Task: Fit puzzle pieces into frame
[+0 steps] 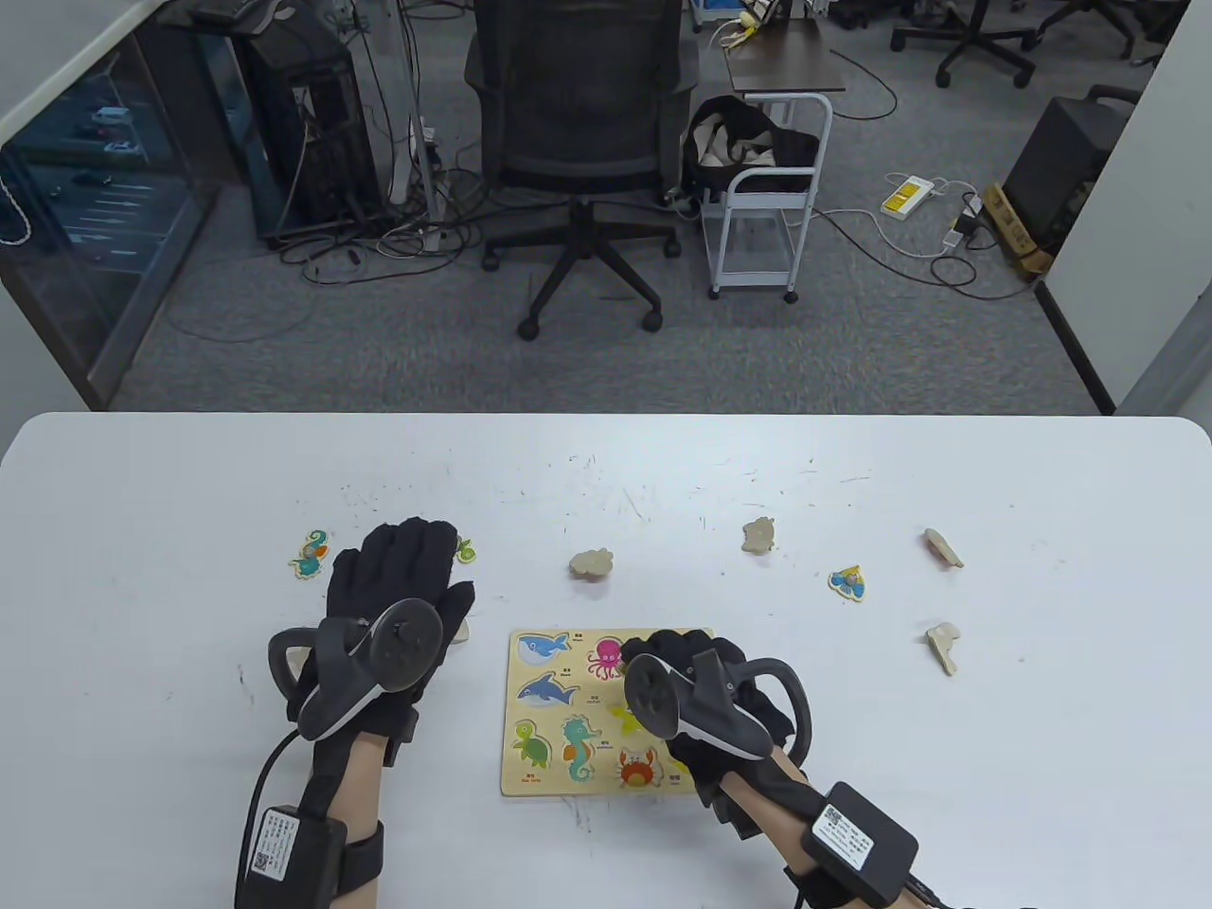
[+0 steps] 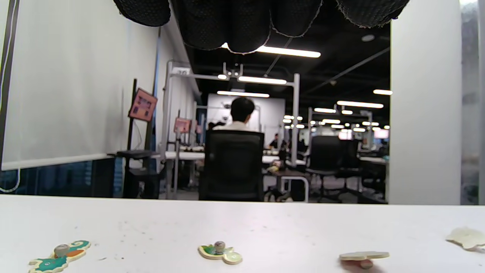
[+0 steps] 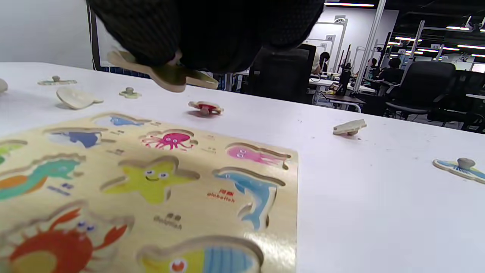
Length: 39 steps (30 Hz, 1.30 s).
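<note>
The wooden puzzle frame (image 1: 568,788) lies on the table near the front, with empty animal-shaped recesses; it fills the lower left of the right wrist view (image 3: 197,212). My right hand (image 1: 686,663) hovers over the frame's right part and pinches a wooden puzzle piece (image 3: 166,74), plain underside showing, a little above the starfish recess (image 3: 149,178). My left hand (image 1: 402,573) is left of the frame, fingers spread and empty, close to a green turtle piece (image 1: 465,548). In the left wrist view that turtle piece (image 2: 219,253) lies below my fingertips (image 2: 242,30).
Loose pieces lie scattered on the white table: a seahorse piece (image 1: 310,554) at the left, face-down pieces (image 1: 592,564) (image 1: 759,536) behind the frame, a fish piece (image 1: 848,582) and two face-down pieces (image 1: 943,547) (image 1: 943,647) at the right. An office chair (image 1: 582,142) stands beyond the table.
</note>
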Tool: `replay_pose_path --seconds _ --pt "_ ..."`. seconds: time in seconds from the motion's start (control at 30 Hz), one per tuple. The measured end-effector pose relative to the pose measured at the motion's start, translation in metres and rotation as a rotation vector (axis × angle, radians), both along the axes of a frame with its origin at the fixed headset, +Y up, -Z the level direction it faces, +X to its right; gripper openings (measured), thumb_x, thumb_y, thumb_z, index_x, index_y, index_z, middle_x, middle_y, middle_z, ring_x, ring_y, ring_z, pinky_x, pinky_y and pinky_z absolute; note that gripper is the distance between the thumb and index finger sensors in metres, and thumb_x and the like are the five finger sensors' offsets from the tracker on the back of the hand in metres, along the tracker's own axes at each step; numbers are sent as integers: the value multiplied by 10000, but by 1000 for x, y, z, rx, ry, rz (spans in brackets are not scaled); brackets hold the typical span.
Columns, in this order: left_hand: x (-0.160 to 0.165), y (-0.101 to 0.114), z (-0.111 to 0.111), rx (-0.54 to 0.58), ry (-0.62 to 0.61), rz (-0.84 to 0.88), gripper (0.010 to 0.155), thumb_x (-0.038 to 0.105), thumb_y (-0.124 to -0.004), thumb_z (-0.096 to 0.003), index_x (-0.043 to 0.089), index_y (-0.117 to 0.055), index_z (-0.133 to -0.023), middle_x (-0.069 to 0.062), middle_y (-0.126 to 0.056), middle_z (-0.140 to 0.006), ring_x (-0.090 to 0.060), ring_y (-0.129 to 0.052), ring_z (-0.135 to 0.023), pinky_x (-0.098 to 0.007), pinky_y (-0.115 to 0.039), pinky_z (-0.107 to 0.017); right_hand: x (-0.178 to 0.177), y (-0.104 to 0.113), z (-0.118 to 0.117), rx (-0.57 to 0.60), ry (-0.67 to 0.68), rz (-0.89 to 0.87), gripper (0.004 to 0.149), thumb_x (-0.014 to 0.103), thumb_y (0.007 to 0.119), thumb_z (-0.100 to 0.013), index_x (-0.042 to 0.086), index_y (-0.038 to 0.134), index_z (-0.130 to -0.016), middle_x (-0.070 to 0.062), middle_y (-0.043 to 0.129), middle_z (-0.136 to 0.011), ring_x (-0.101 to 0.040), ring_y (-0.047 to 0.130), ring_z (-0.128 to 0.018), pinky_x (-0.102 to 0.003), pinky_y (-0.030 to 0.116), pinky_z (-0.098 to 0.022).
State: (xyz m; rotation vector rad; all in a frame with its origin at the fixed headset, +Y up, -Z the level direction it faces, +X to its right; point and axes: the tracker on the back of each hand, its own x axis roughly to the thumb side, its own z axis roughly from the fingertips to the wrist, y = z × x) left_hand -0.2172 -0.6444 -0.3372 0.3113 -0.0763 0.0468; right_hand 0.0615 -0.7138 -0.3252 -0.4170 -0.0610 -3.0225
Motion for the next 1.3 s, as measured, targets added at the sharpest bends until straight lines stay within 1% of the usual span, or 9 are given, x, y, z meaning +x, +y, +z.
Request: replay_pose_path --seconds 0.1,0.27,0.43,0.9,1.3 --pt "0 0 0 -6 -2 2 693 648 -639 -526 371 -544 -1154 5 -667 -1237 -305 -647 -1144 -580 -573 -826 -5 -13 -1 -26 15 40 445 422 886 -434 386 781 -865 110 892 -861 -148 939 -668 -402 773 -593" --pt "1 0 0 -13 -8 2 695 651 -637 -527 373 -541 -1156 3 -662 -1240 -309 -638 -1149 -584 -567 -828 -13 -28 -1 -42 32 106 444 426 884 -433 390 780 -864 114 893 -859 -146 940 -667 -400 774 -593" --pt "2 0 -1 -21 -15 2 692 651 -637 -527 376 -542 -1155 6 -669 -1237 -306 -646 -1147 -583 -574 -826 -18 -36 -1 -53 44 137 442 425 883 -433 391 781 -862 115 897 -855 -147 940 -665 -400 775 -593" --pt "5 -1 -1 -49 -27 -1 684 652 -635 -529 381 -554 -1151 11 -685 -1230 -300 -661 -1142 -581 -580 -825 -25 -48 -3 -67 50 205 435 429 882 -434 399 786 -857 124 901 -848 -141 943 -661 -397 776 -592" --pt "6 -2 -2 -65 -35 11 683 653 -633 -529 386 -549 -1152 12 -691 -1227 -300 -669 -1139 -580 -586 -824 -26 -43 0 -50 46 225 437 429 881 -434 397 785 -859 120 901 -848 -141 943 -660 -398 776 -593"
